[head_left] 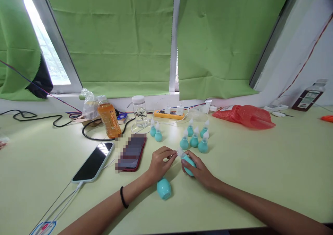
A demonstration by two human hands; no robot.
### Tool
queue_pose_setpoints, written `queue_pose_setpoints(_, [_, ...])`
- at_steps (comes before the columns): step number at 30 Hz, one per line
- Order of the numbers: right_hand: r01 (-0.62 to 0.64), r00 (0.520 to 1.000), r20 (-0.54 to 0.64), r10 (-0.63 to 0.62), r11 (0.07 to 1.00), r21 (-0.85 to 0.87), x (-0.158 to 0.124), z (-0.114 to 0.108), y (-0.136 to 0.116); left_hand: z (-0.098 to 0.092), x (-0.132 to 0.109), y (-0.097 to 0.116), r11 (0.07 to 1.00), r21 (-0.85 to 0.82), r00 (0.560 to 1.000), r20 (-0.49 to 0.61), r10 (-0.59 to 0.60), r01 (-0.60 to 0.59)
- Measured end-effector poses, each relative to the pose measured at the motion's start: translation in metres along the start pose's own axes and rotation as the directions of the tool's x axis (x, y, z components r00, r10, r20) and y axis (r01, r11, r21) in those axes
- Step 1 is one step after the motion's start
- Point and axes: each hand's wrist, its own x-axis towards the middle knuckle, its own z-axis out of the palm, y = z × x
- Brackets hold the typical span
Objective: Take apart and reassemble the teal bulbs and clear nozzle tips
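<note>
In my right hand [196, 169] lies a turquoise squeeze bulb [189, 165], tilted, with the fingers wrapped round it. My left hand [161, 161] pinches the clear tip [179, 152] at the bulb's upper end between thumb and fingertips. Whether that tip is fully seated on the bulb I cannot tell. Below my left wrist, another turquoise bulb [163, 189] rests on the table with no tip showing. Beyond my hands stand several turquoise bulbs with clear pointed tips, the nearest one [203, 145] to the right. Two more, one of them this tipped bulb [158, 135], stand further left.
Left of my hands lie a red-cased phone [132, 153] and a white-cased phone [93, 164] with a cable. An orange drink bottle [109, 118], a clear jar [140, 113], a power strip [169, 114] and a red plastic bag [246, 116] line the back.
</note>
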Motion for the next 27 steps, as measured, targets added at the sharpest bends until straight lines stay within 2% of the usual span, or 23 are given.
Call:
queue_pose_setpoints(8, [0.009, 0.997, -0.071, -0.01, 1.0, -0.021, 0.0031, -0.0011, 0.006, -0.0024, 0.0009, 0.0024, 0.992, -0.017, 0.992, -0.019, 0.124, -0.124])
queue_pose_setpoints(17, [0.017, 0.999, -0.035, -0.019, 0.999, -0.043, 0.0011, 0.0028, 0.0047, 0.0018, -0.001, -0.0036, 0.992, 0.031, 0.991, -0.045, 0.127, -0.126])
queue_pose_setpoints(27, [0.001, 0.998, -0.055, -0.007, 0.994, -0.11, 0.0005, 0.005, 0.0069, 0.002, -0.0001, -0.002, 0.938, 0.239, 0.968, 0.069, 0.241, -0.25])
